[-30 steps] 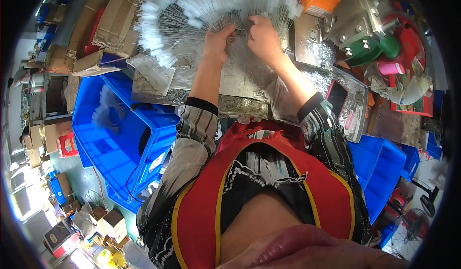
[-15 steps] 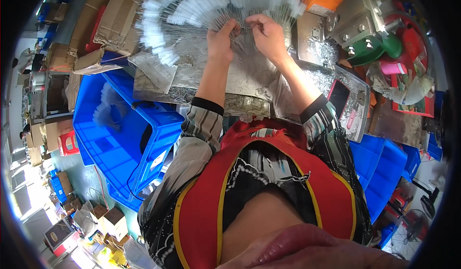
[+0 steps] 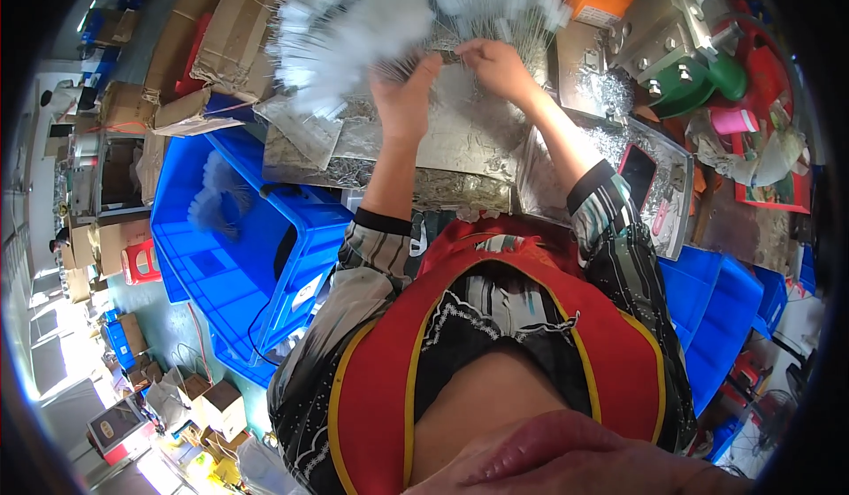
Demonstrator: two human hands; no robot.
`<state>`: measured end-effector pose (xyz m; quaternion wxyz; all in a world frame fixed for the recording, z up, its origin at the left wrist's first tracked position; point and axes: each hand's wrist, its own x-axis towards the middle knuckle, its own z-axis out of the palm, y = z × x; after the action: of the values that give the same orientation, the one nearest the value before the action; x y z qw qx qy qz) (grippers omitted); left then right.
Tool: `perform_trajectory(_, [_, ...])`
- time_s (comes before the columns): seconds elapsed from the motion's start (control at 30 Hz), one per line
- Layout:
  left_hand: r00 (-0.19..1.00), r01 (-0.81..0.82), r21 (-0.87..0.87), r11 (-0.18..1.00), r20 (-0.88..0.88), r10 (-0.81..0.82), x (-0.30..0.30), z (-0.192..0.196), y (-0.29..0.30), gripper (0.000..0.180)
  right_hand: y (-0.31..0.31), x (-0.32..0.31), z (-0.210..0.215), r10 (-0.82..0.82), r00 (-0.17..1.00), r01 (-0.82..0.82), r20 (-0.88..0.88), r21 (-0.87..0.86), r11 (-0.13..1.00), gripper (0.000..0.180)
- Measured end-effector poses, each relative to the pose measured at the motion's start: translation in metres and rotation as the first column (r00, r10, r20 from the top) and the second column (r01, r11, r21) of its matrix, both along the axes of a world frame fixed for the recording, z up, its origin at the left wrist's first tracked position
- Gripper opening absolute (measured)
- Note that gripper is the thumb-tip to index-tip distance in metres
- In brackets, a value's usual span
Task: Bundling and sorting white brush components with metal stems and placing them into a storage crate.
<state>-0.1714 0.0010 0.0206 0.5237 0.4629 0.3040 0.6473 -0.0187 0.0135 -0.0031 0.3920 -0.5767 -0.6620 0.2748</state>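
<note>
My left hand (image 3: pixel 405 97) is closed round the thin wire stems of a bunch of white-tufted brushes (image 3: pixel 385 22), whose bristle ends fan out above it. Just to its right, my right hand (image 3: pixel 500 69) has its fingers bent into a pinch beside the stems of a second pile of brushes (image 3: pixel 500 4). Whatever sits between the right fingertips is too small to make out. Both hands are over a worn metal-topped workbench (image 3: pixel 469 133).
A blue crate (image 3: pixel 208 274) with a few brushes (image 3: pixel 217 194) inside stands left of the bench. On the right are a tray of metal scraps (image 3: pixel 676 186), a phone (image 3: pixel 637 174) and a green-and-metal machine (image 3: pixel 681 62). Cardboard boxes (image 3: pixel 239 31) flank the left side.
The left hand has drawn slightly toward me and turned, and the bunch of brushes it grips now shows as a rounded cluster. My right hand has moved slightly away from it.
</note>
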Motion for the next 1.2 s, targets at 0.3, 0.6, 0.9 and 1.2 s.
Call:
perform_trajectory(0.3, [0.962,0.065,-0.113,0.991,-0.256,-0.092,0.007,-0.048,-0.015,0.022,-0.012,0.013,0.091,0.334,0.797,-0.221,-0.502,0.273,0.936,0.036])
perform_trajectory(0.6, [0.900,0.064,-0.019,0.998,-0.432,-0.066,0.011,-0.067,-0.017,0.020,-0.059,-0.001,0.146,0.117,0.967,-0.198,0.227,0.378,0.904,0.034])
perform_trajectory(0.9, [0.725,0.007,0.157,0.988,-0.681,0.103,0.012,-0.075,-0.025,0.037,-0.061,-0.019,0.138,0.212,0.897,-0.328,0.387,0.265,0.907,0.041])
perform_trajectory(1.2, [0.658,0.021,0.265,0.964,-0.730,0.186,0.009,-0.065,-0.038,0.040,-0.068,-0.041,0.157,0.283,0.809,-0.504,0.515,0.361,0.784,0.034])
